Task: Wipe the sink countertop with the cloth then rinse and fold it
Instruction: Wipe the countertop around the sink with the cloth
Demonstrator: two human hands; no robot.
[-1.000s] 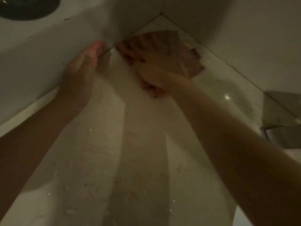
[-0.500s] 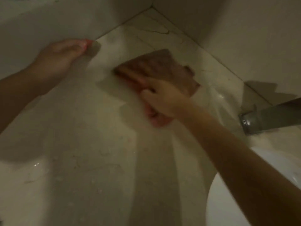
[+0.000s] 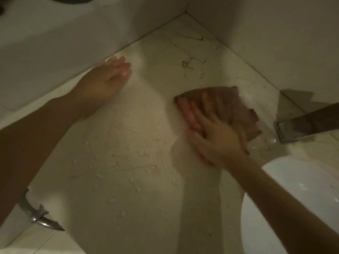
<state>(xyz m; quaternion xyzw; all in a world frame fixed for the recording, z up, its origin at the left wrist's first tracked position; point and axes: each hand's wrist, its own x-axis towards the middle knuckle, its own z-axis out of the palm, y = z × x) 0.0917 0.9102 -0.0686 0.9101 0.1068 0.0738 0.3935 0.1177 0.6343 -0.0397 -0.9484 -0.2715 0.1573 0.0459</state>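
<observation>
A brown cloth (image 3: 236, 109) lies flat on the pale marble countertop (image 3: 128, 171), right of the middle. My right hand (image 3: 211, 132) presses down on its near edge with fingers spread; the hand is blurred. My left hand (image 3: 108, 76) rests flat on the counter at the left wall's foot, fingers together, holding nothing. Water drops dot the counter between my arms.
The white sink basin (image 3: 286, 195) curves in at the lower right. A metal tap spout (image 3: 302, 125) juts in from the right edge, just beyond the cloth. Walls meet in a corner (image 3: 186, 12) at the top. A metal fitting (image 3: 39, 215) sticks out at the lower left.
My right hand has dragged the cloth out of the far corner toward the right and nearer the tap. My left hand stays against the left wall.
</observation>
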